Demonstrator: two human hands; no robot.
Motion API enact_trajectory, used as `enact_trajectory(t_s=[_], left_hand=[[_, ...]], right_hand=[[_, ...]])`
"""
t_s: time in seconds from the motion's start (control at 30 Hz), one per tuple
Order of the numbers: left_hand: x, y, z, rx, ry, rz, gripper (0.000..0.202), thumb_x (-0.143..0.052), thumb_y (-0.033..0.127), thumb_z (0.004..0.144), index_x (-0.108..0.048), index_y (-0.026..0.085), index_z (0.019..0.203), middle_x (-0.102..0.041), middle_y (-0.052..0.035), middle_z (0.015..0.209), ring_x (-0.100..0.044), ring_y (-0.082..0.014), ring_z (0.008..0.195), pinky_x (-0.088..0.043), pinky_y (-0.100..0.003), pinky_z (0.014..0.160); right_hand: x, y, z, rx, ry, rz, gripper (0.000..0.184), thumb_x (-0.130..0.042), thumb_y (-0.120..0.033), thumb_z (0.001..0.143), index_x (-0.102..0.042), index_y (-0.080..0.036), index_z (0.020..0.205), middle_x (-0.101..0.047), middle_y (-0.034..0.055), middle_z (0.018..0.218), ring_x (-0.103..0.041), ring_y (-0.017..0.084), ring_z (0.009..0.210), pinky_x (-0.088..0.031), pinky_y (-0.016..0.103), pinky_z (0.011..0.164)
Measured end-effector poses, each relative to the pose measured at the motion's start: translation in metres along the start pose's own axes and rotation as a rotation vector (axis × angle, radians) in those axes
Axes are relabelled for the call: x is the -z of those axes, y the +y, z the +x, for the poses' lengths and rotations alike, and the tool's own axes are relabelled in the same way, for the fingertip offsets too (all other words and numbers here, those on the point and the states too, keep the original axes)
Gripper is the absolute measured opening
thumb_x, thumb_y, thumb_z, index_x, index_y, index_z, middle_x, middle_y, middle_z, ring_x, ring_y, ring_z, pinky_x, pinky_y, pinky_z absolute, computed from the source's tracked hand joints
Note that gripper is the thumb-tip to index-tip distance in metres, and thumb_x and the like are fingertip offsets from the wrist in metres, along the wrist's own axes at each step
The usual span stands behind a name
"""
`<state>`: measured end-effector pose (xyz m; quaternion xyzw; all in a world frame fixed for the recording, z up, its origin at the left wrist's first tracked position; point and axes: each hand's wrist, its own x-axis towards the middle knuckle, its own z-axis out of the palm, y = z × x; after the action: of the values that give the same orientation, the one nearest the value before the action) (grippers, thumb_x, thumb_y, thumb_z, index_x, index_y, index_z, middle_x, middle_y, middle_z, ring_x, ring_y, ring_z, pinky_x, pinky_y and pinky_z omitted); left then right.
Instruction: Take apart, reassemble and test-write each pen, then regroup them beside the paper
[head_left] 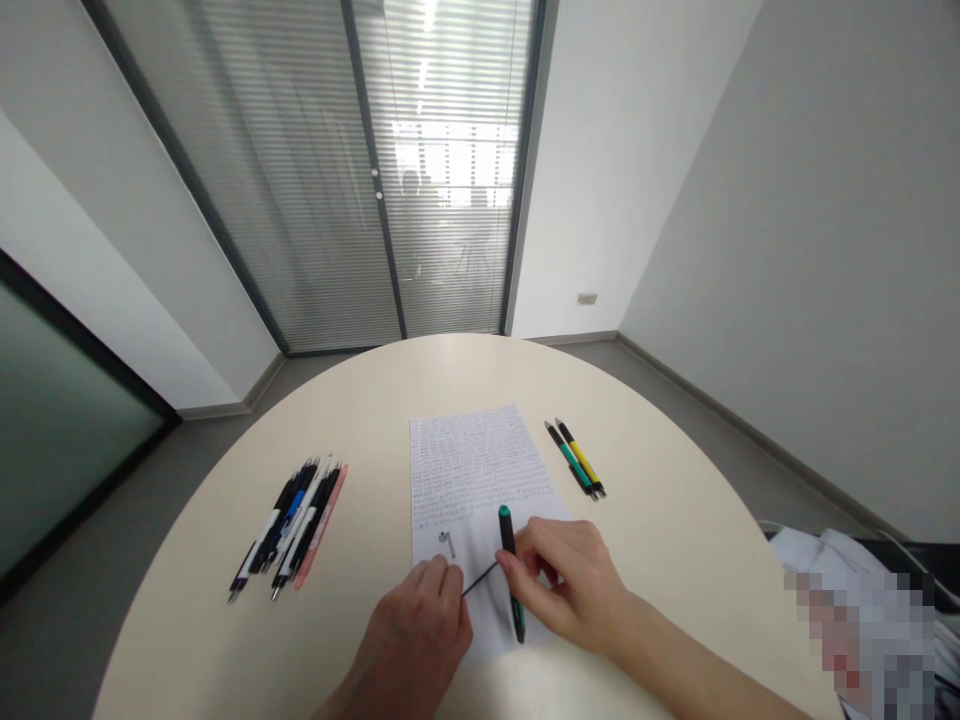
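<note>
Both of my hands are over a handwritten sheet of paper (480, 460) on a round table. My left hand (420, 625) is closed, its fingertips at the lower end of a thin dark rod (480, 578) that looks like a pen refill. The other end of the rod meets the pinched thumb and forefinger of my right hand (566, 580). A black pen with green ends (517, 610) runs lengthwise by the right fingertips, which cover part of it; whether they also grip it, I cannot tell. Small metallic pieces (447, 542) lie on the paper above my left hand.
A bunch of pens (296, 520), mostly black and white, lies side by side at the left. Right of the paper are a green-and-black pen (568, 460) and a yellow-and-black pen (581, 458). The pale table (660, 500) has a curved edge. White fabric (817, 550) is at far right.
</note>
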<state>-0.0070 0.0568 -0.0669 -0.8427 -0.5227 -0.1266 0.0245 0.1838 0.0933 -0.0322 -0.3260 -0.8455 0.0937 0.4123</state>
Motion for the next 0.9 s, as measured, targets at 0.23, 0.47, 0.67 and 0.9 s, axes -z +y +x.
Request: enact_trajectory(t_s=[0.23, 0.47, 0.67, 0.9], left_hand=[[0.0, -0.006, 0.004, -0.028, 0.11, -0.228, 0.02, -0.046, 0.001, 0.078, -0.057, 0.018, 0.076, -0.063, -0.0015, 0.067, -0.062, -0.0165, 0.059, -0.051, -0.026, 0.056], [0.03, -0.015, 0.016, 0.203, 0.135, -0.94, 0.024, -0.055, 0.018, 0.084, -0.059, 0.019, 0.108, -0.067, 0.0012, 0.076, -0.065, -0.0127, 0.064, -0.053, -0.022, 0.06], [0.052, -0.018, 0.019, 0.399, 0.361, -1.389, 0.007, -0.064, 0.026, 0.085, -0.062, 0.019, 0.088, -0.069, -0.002, 0.079, -0.064, -0.0123, 0.067, -0.052, -0.019, 0.06], [0.052, -0.016, 0.017, 0.308, 0.287, -1.56, 0.009, -0.069, 0.026, 0.083, -0.065, 0.018, 0.082, -0.069, -0.0031, 0.078, -0.061, -0.0119, 0.064, -0.052, -0.02, 0.06]], right_hand=[[0.001, -0.001, 0.002, 0.008, 0.004, 0.035, 0.02, -0.054, -0.019, 0.089, -0.044, -0.021, 0.071, -0.048, -0.0053, 0.056, -0.043, 0.008, 0.046, -0.031, 0.022, 0.048], [0.002, -0.004, 0.001, 0.024, -0.014, 0.04, 0.021, -0.053, -0.018, 0.09, -0.044, -0.021, 0.071, -0.048, -0.005, 0.056, -0.044, 0.008, 0.047, -0.03, 0.022, 0.049], [-0.003, -0.013, 0.001, 0.093, -0.119, 0.006, 0.02, -0.05, -0.023, 0.09, -0.046, -0.02, 0.071, -0.052, -0.0033, 0.057, -0.045, 0.01, 0.047, -0.028, 0.024, 0.048], [-0.01, -0.019, -0.002, 0.17, -0.143, -0.055, 0.017, -0.05, -0.023, 0.088, -0.05, -0.019, 0.071, -0.053, -0.0028, 0.056, -0.044, 0.011, 0.045, -0.027, 0.026, 0.047]])
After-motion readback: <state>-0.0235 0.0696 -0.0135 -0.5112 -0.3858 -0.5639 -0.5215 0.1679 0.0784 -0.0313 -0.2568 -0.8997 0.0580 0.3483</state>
